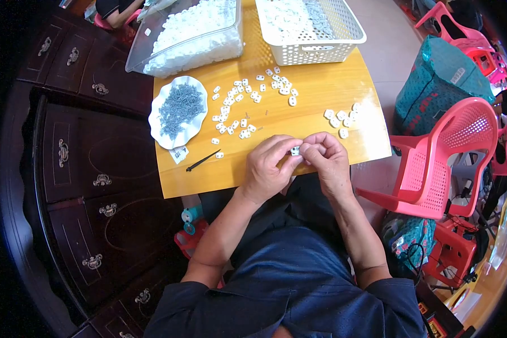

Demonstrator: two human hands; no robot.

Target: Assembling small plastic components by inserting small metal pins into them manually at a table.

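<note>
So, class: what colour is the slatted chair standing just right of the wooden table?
The chair is pink, a plastic one; the head view shows it best.

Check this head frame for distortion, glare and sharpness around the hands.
Head view: strong fisheye bending, black corners; the yellow table edges curve. Lighting even, no harsh glare. Left hand, right hand and the small white piece between them are reasonably sharp.
</note>
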